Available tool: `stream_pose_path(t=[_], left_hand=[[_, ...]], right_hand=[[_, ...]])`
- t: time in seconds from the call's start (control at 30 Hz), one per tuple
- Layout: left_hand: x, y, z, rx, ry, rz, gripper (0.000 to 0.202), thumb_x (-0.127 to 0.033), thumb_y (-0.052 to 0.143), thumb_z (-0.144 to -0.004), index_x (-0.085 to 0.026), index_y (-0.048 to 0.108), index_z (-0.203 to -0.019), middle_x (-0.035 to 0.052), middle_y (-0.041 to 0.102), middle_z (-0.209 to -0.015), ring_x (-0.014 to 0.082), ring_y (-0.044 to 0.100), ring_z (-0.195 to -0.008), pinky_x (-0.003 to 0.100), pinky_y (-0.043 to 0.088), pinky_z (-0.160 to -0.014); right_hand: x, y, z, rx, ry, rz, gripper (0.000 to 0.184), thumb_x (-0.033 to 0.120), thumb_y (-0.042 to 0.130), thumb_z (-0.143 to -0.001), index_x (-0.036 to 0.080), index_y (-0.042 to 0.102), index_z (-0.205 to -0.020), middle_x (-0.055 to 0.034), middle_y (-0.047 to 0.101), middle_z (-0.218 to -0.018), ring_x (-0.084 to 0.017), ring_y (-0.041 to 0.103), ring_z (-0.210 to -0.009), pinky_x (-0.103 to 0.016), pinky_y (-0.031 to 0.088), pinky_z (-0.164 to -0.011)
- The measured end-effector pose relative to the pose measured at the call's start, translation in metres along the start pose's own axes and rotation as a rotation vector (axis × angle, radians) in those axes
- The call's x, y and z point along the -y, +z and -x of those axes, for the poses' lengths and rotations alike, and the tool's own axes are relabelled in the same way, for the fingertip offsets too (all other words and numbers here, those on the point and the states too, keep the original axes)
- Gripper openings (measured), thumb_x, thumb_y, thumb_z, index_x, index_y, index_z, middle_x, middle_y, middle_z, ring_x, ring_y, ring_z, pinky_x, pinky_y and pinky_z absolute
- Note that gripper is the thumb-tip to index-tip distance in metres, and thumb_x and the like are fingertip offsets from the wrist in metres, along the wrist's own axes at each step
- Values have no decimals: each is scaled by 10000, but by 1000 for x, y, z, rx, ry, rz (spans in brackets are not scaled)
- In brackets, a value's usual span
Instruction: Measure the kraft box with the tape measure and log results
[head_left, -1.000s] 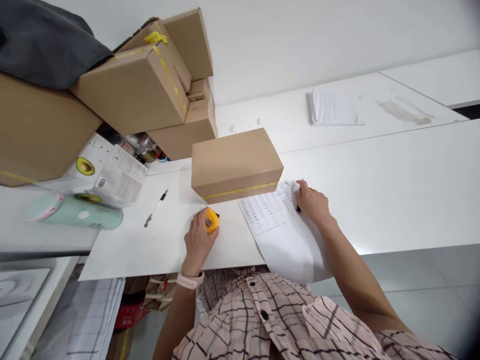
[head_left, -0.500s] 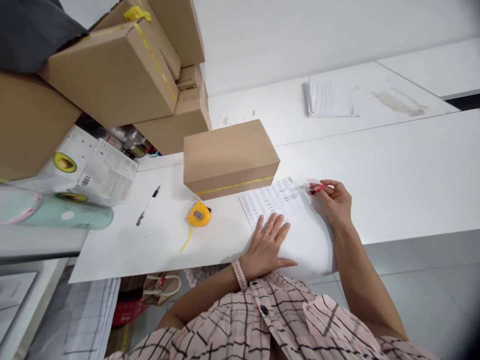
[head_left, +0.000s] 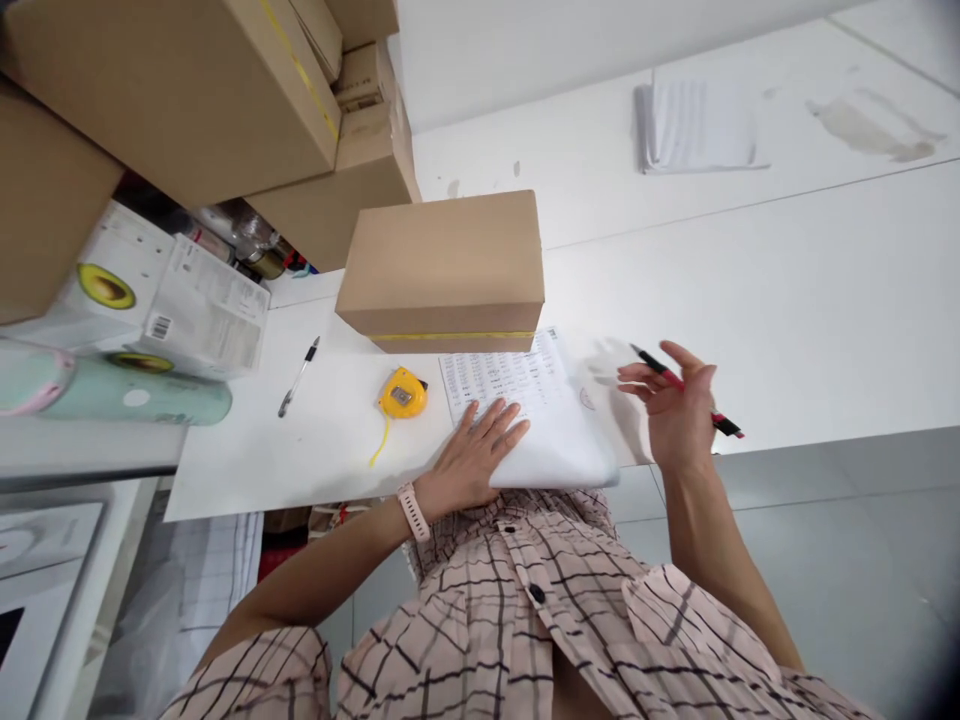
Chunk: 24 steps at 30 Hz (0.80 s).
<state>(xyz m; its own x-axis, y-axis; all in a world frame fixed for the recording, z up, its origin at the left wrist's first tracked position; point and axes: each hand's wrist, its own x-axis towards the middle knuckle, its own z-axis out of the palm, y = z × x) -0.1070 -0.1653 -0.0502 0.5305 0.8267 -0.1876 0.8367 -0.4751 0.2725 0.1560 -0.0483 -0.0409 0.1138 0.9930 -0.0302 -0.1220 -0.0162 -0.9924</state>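
My left hand lies flat on a printed sheet of paper, its fingers spread over the lower rows of print. To the right, my right hand is raised above the table's front edge, palm turned up. A red and black pen rests between its thumb and fingers, pointing up and left. Just behind the sheet stands a closed cardboard box with a yellow tape strip along its front side. Left of my left hand sits a yellow tape measure with a short end of its blade pulled out.
A clear-barrelled pen lies on the white table. At the left are a mint green bottle, a carton with avocado pictures and stacked cardboard boxes. A stack of papers lies at the back right.
My right hand has lifted off the paper and turned palm up, with the pen tilted across it. My left hand stays on the sheet. The camera view has shifted.
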Motion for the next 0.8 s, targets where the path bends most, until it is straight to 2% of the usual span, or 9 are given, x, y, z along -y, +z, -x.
stream_pose_path(t=[0.03, 0.1, 0.17, 0.2, 0.27, 0.37, 0.5, 0.7, 0.8], left_hand=[[-1, -1, 3, 6, -3, -16, 1043, -274, 744, -758, -164, 127, -1592, 160, 127, -1687, 313, -51, -1562, 591, -43, -1230], [-5, -4, 7, 11, -15, -52, 1003, -163, 693, -757, -136, 132, -1588, 170, 111, -1687, 321, -64, -1559, 603, -43, -1226], [-12, -6, 8, 4, -36, -64, 961, -197, 675, -792, -108, 140, -1584, 196, 98, -1683, 345, -69, -1555, 630, -46, -1215], [-16, -7, 7, -2, -52, -51, 944, -280, 679, -819, -96, 151, -1580, 212, 98, -1678, 362, -69, -1552, 648, -48, -1206], [-26, -7, 1, -18, -95, 14, 955, -518, 650, -851, -72, 196, -1564, 249, 111, -1665, 385, -51, -1549, 666, -38, -1198], [-39, -3, -15, -69, -177, 128, 1071, -768, 535, -827, -25, 243, -1541, 283, 134, -1650, 378, -7, -1554, 616, 8, -1225], [-48, 8, -39, -156, -182, 132, 1183, -807, 559, -791, 21, 189, -1550, 290, 109, -1650, 367, -19, -1556, 591, -36, -1232], [-46, 12, -50, -210, -179, 140, 1091, -807, 555, -795, -31, 307, -1520, 277, 171, -1645, 375, 106, -1549, 604, -41, -1222], [-44, 11, -51, -224, -192, 163, 1071, -798, 544, -809, -59, 286, -1540, 258, 191, -1647, 380, 152, -1539, 623, -44, -1215]], right_hand=[[1, 9, 6, 94, 34, -22, 548, 710, 377, -930, 256, 582, -1159, -75, 736, -908, -244, 721, -922, -435, 566, -814], [-1, 29, 16, 269, 76, -8, 511, 669, 499, -910, 243, 628, -1161, -87, 736, -1013, -244, 697, -1006, -424, 547, -873], [-8, 45, 22, 350, 83, 88, 361, 562, 634, -881, 228, 685, -1009, -50, 723, -917, -217, 679, -926, -383, 530, -851], [-12, 51, 24, 340, 76, 151, 303, 522, 663, -875, 221, 684, -896, -24, 692, -817, -195, 657, -836, -354, 521, -798], [-20, 60, 25, 276, 46, 249, 335, 507, 643, -893, 214, 619, -732, 14, 581, -658, -154, 561, -670, -308, 473, -666], [-26, 65, 21, 247, 11, 266, 316, 507, 655, -880, 219, 579, -773, 38, 518, -630, -129, 464, -583, -282, 400, -566], [-22, 64, 9, 354, 41, 275, 327, 469, 780, -756, 216, 592, -843, 23, 595, -703, -130, 504, -600, -283, 411, -564], [-22, 67, -5, 345, -79, 420, 295, 397, 675, -843, 234, 477, -698, 56, 442, -594, -115, 391, -544, -277, 333, -525], [-24, 68, -9, 392, -105, 463, 232, 369, 661, -853, 235, 506, -745, 45, 495, -629, -122, 409, -551, -280, 338, -523]])
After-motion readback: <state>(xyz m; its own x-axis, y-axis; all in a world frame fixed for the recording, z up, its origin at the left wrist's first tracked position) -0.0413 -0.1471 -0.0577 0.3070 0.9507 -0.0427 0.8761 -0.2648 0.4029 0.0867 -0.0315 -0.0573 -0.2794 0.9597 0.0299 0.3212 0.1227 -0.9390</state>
